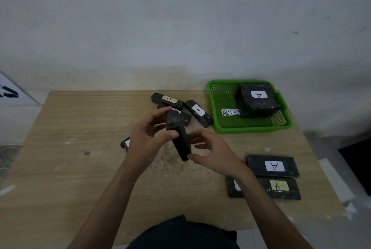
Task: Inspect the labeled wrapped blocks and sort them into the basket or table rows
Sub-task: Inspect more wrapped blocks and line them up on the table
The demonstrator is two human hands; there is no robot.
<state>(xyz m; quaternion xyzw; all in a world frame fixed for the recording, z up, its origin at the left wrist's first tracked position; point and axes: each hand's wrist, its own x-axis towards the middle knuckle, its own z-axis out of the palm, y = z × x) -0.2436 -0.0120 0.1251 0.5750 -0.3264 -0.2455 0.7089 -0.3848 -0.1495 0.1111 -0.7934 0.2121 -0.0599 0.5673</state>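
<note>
One half-hidden block (124,144): lies on the table (80,148) at nine o'clock of the hands, mostly behind the left wrist; only a white sliver of its label shows.
Left hand (144,138): fingers curled round the far, upper end of the held block (179,138), thumb pressed on its side face.
Held block: lifted above the middle of the table, tilted, one narrow edge towards the camera; no label shows on the faces in view.
Right hand (210,154): thumb and fingertips pinch the near, lower end; the other fingers are loosely bent.
Unsorted pile (197,113): black wrapped blocks marked A at twelve o'clock of the hands, lying askew and touching.
Green basket (251,128): at two o'clock, holding one thick block (258,99) marked A beside a tag (231,112) reading "ABNOR…".
Table rows (273,165): at four o'clock, three flat blocks just beside one another, one partly under the right forearm.
Step in hand: inspection, by the look of it; this block is not yet sorted.
Next move: probably rotate it until label and wrapping can be judged, then one hand lets go and the other carries it to the basket if faulty, or sets it flat beside the rows if sound.
</note>
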